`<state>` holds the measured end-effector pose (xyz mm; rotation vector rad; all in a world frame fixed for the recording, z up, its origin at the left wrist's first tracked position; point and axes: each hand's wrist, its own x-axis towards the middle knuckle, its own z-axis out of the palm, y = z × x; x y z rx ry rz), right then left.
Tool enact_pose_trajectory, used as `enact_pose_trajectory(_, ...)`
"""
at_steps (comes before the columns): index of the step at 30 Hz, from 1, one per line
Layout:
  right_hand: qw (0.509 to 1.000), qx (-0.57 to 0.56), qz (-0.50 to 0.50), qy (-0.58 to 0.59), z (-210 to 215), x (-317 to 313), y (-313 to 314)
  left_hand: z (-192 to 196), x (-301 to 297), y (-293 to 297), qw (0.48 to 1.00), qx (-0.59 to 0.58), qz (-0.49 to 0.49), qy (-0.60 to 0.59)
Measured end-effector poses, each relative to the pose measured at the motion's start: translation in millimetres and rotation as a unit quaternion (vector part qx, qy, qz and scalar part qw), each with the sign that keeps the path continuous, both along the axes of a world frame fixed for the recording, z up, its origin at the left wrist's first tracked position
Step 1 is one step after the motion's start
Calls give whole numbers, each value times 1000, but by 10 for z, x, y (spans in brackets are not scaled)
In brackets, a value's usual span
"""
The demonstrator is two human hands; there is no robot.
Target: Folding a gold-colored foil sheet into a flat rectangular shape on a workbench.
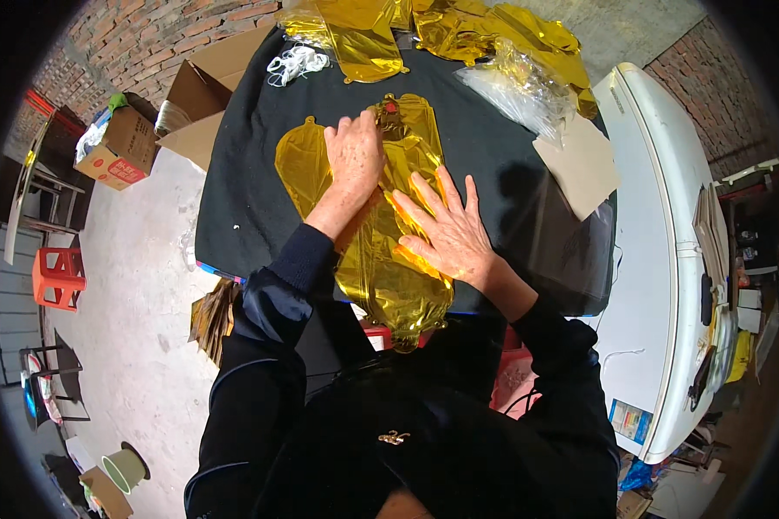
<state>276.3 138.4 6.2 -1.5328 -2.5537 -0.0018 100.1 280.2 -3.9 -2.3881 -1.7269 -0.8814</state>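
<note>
A flat gold foil balloon [389, 268] lies on the dark table cover, its near end hanging over the table's front edge. Fingers curled, my left hand [355, 154] grips the foil near its far end, beside a small red spot. What exactly is between the fingertips is hidden. My right hand [450, 229] rests flat on the balloon's right side, fingers spread and the foil beneath them. To the left of my left hand, a rounded gold foil lobe [301, 163] lies on the cover; whether it belongs to the same balloon I cannot tell.
More gold foil balloons [359, 43] lie along the table's far edge, near white string [298, 65]. Clear plastic bags [519, 91] and a cardboard sheet [580, 169] are at the right, beside a white freezer [640, 259]. Left stand cardboard boxes [125, 143] and a red stool [59, 278].
</note>
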Motion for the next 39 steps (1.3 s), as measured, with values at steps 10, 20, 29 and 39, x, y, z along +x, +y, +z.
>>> enact_pose_trajectory(10,999,-24,-4,-23,-8,2,49,60,127,-162,921,-115,-373,-4)
enact_pose_trajectory(20,999,9,31,6,15,55,-216,-98,161,-106,923,-107,-361,75)
enact_pose_trajectory(29,980,-79,143,118,228,149,-1130,-209,155,-125,932,-10,-336,133)
enact_pose_trajectory(39,911,60,31,407,61,-115,271,-223,130,-102,929,2,-341,141)
